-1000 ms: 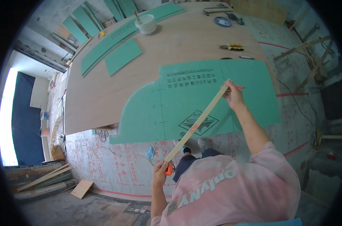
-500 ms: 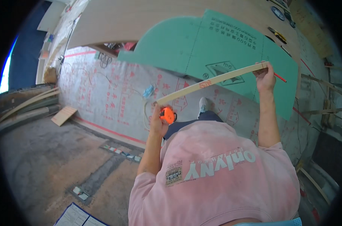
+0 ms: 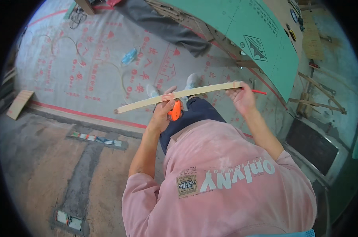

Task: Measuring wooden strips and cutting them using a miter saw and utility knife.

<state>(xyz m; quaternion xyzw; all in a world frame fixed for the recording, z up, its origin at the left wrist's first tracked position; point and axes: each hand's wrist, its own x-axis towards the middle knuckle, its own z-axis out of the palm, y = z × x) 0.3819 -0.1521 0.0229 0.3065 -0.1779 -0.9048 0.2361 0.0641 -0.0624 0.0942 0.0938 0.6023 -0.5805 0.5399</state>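
A long, pale wooden strip (image 3: 202, 91) with reddish markings spans both my hands, at a slight slant in front of my body. My left hand (image 3: 161, 115) is closed round it left of its middle and also grips an orange tape measure (image 3: 174, 113) below it. The strip's free end sticks out past that hand to the left. At the other end, my right hand (image 3: 243, 99) pinches the strip. A thin red pencil (image 3: 259, 92) pokes out to the right from the same hand; the rest of it is hidden.
At upper right, a green board (image 3: 262, 27) with a curved edge lies on a worktable. Pliers with yellow handles (image 3: 291, 32) lie beside it. Printed grey sheeting (image 3: 96, 75) covers the floor ahead, with a blue crumpled item (image 3: 129, 56) on it. Timber pieces (image 3: 321, 104) stand right.
My left hand has slid from the strip's left end inward along it. Strip and hands sit lower, and the view has turned rightward, away from the board.
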